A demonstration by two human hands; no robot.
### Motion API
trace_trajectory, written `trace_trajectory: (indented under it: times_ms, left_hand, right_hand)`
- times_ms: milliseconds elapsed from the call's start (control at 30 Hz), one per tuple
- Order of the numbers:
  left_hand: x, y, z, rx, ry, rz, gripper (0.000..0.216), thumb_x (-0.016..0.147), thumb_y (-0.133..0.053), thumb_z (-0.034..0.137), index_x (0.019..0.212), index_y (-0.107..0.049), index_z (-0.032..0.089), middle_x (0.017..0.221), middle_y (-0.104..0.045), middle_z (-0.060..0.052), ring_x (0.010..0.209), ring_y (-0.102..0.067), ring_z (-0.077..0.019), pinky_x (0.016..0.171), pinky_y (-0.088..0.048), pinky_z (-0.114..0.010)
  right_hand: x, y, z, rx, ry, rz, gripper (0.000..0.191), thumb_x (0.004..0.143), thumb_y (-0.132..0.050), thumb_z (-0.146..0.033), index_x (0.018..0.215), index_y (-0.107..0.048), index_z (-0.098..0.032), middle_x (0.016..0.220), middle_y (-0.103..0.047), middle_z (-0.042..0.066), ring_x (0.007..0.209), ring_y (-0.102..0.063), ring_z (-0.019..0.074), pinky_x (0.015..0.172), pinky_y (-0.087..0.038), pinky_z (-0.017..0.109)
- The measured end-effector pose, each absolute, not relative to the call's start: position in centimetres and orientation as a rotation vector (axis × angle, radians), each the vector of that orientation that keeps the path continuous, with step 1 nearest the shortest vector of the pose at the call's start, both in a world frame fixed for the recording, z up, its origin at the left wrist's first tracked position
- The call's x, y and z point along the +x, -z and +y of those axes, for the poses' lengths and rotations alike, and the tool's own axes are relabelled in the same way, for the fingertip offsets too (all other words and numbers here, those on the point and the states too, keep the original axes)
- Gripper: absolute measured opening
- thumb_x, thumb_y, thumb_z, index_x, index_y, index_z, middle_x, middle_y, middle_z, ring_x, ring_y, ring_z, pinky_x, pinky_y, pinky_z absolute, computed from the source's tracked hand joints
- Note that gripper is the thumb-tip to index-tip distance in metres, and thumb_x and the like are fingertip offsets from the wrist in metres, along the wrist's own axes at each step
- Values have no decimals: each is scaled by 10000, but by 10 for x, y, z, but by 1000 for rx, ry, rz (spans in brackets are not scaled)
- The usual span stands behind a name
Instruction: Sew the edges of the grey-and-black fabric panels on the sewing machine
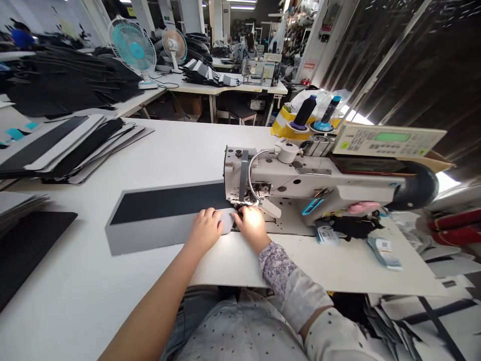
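A long grey panel with a black strip (169,203) along its far side lies flat, its right end under the sewing machine (278,173) head. My left hand (206,229) rests on the grey part (150,233), palm down, fingers lying on the surface just left of the needle area. Close by the presser foot is my right hand (253,226), its thumb and fingers closed at the panel's right end; the fingertips are partly hidden. The machine's lamp (269,208) shines on the back of this hand. Needle and seam are too hidden to make out.
Stacked panels (80,150) and a black piece (33,245) lie to the left. Thread cones (305,113) stand behind the machine, near a control panel (389,140). Blue snips (313,204) rest against the machine; small label bundles (384,253) lie right. Fans (133,47) stand farther back.
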State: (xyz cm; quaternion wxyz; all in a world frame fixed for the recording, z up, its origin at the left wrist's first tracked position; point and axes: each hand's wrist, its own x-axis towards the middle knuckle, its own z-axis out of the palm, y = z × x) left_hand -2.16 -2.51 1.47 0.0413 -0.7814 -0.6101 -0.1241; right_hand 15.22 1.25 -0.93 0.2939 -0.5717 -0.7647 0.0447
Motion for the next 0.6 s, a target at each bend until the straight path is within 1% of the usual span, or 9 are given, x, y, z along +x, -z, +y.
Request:
trace_trajectory:
  times_ms: [100, 167, 233, 333, 467, 600]
  left_hand:
    - [-16, -20, -30, -2457, 265, -1850, 233, 917, -428, 257, 1030, -621, 191, 906, -572, -88, 832, -524, -233, 700, -408, -344]
    - [-9, -22, -29, -2476, 239, -1828, 242, 932, -402, 240, 1007, -627, 189, 870, -563, -78, 794, -521, -215, 681, -395, -332]
    - [-3, -22, -25, -2479, 280, -1780, 264, 931, -411, 219, 1091, -620, 212, 892, -567, -73, 809, -519, -211, 709, -394, -336]
    - [2, -17, -18, -2497, 393, -1722, 355, 914, -457, 208, 1240, -573, 285, 967, -577, -68, 881, -510, -221, 782, -394, -361]
    - [-2, -9, -12, -2496, 448, -1768, 329, 904, -492, 229, 1200, -615, 304, 989, -589, -65, 916, -502, -229, 810, -399, -380]
    - [-4, -11, -9, -2516, 468, -1771, 296, 894, -507, 226, 1147, -646, 293, 1021, -613, -70, 946, -518, -236, 826, -416, -388]
  right_hand:
    - [147, 13, 13, -1563, -72, -1997, 232, 861, -593, -379, 792, -629, -160, 729, -638, 96, 738, -599, 229, 721, -462, 335]
    - [144, 17, 12, -1578, -38, -1993, 195, 870, -561, -314, 749, -608, -167, 703, -619, 87, 711, -587, 222, 701, -459, 331]
    - [143, 19, 9, -1562, -4, -2047, 165, 882, -513, -222, 759, -608, -166, 706, -612, 85, 695, -579, 216, 681, -459, 328]
    - [142, 22, 3, -1463, 48, -2219, 167, 872, -475, -102, 879, -635, -152, 771, -623, 111, 725, -578, 223, 686, -468, 336]
    - [140, 19, -4, -1383, 80, -2370, 230, 845, -485, -51, 994, -646, -122, 835, -627, 134, 772, -577, 242, 699, -481, 356]
    - [143, 14, -12, -1384, 4, -2280, 247, 893, -445, -101, 1030, -649, -129, 818, -623, 112, 767, -579, 229, 714, -486, 353]
